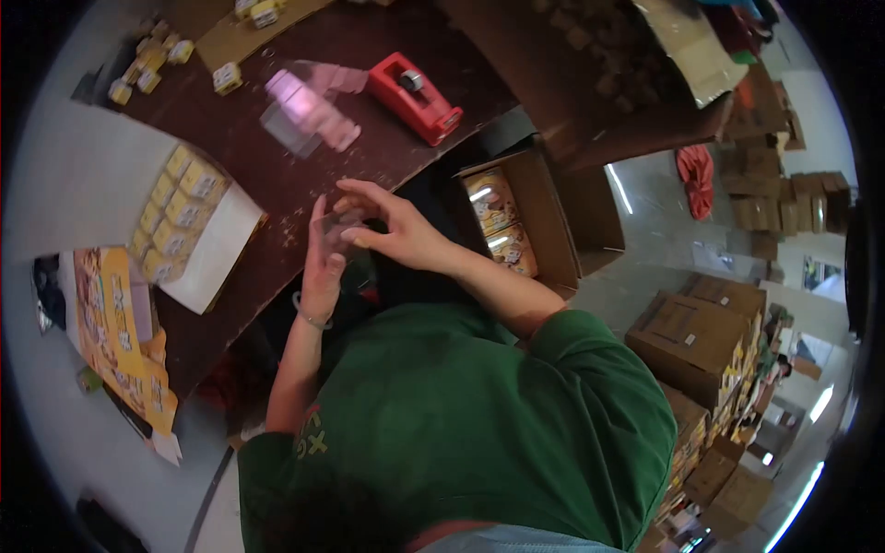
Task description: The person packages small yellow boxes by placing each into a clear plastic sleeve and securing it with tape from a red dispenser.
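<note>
One dark tabletop (277,180) is stretching out before you, w/ an open cardboard carton (558,203) standing by its edge on your R, a white-flapped tray (218,249) of small yellow boxes (189,207) lying on your L, & a red tape dispenser (421,112) resting beyond your hands. Your L hand (321,276), fingers pointing up, is grasping a small clear plastic pc (334,228), while your R hand (401,230) is half-curling at it, though you can't tell if it's gripping. That pc is sitting betw. both hands, approx. at the table's near edge.
</note>
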Motion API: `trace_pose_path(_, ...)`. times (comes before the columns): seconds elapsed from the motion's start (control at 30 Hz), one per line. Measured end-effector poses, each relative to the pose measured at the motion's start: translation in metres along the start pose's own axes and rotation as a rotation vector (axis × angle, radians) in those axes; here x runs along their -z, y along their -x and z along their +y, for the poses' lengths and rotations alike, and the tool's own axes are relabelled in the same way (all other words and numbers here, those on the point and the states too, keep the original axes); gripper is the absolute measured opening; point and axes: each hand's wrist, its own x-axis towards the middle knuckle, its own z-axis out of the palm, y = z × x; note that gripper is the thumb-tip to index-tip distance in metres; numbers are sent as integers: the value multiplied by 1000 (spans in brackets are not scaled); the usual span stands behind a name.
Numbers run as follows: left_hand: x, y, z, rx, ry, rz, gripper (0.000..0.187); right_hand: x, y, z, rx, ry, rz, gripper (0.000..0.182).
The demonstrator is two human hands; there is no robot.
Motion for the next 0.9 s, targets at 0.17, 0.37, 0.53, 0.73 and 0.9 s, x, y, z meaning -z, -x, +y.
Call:
trace_pose_path(0.17,-15,-16,28,93,38,208,61,5,-13,-27,514,737,6,82)
trace_pose_path(0.37,14,-33,9,278,395,95,44,140,-64,-56,768,856,520,54)
trace_pose_path(0.53,17,-29,16,423,514,292,32,349,-73,-15,335,1196,1436,42)
trace_pose_path(0.73,15,-36,20,422,416,186,29,407,-64,16,252,981,1742,29)
trace_pose_path(0.9,12,-60,25,345,242,22,36,224,-87,-31,179,-269,509,45)
